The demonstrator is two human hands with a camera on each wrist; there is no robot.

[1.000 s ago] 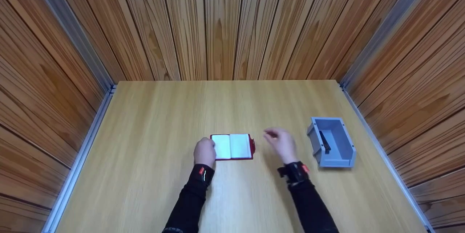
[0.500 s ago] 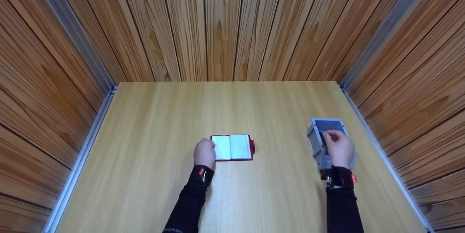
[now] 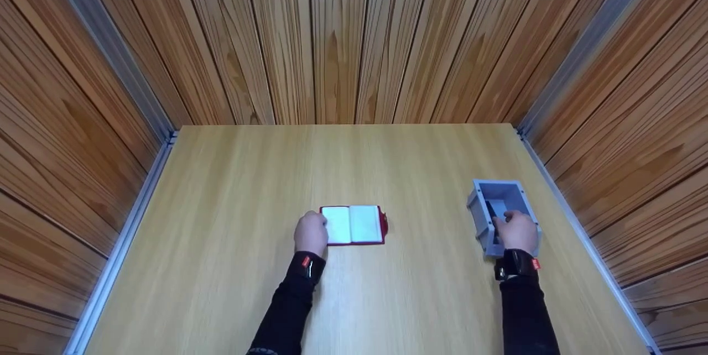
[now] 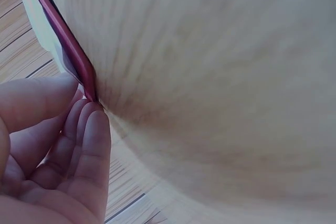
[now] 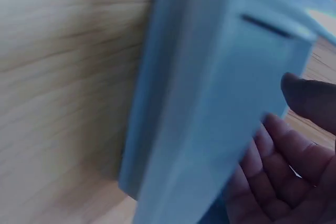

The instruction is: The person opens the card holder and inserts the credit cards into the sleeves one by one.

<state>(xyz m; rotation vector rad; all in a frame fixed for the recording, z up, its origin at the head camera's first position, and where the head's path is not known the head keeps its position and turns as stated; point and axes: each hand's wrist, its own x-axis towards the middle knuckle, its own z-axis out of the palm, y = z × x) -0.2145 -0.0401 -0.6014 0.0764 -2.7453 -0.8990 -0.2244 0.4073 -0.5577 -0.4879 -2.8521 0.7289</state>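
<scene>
A small red-covered notebook (image 3: 365,223) lies spread on the table with two blank white pages up. My left hand (image 3: 311,233) pinches its left edge; the left wrist view shows the thumb above and the fingers below the red cover (image 4: 73,51). On the right, my right hand (image 3: 519,231) reaches down into a blue-grey plastic bin (image 3: 480,239). A slim black object (image 3: 490,210) leans along the bin's left inner wall, partly hidden by the hand. In the right wrist view the thumb (image 5: 310,100) stands apart from the fingers, whose tips the bin wall hides.
The wooden table (image 3: 249,178) is bounded by plank walls at the back (image 3: 343,40) and both sides, with grey metal rails along the side edges. The bin stands near the right rail (image 3: 586,250).
My right hand has moved right from beside the notebook to the bin, then lower into it. The left hand has stayed at the notebook's edge.
</scene>
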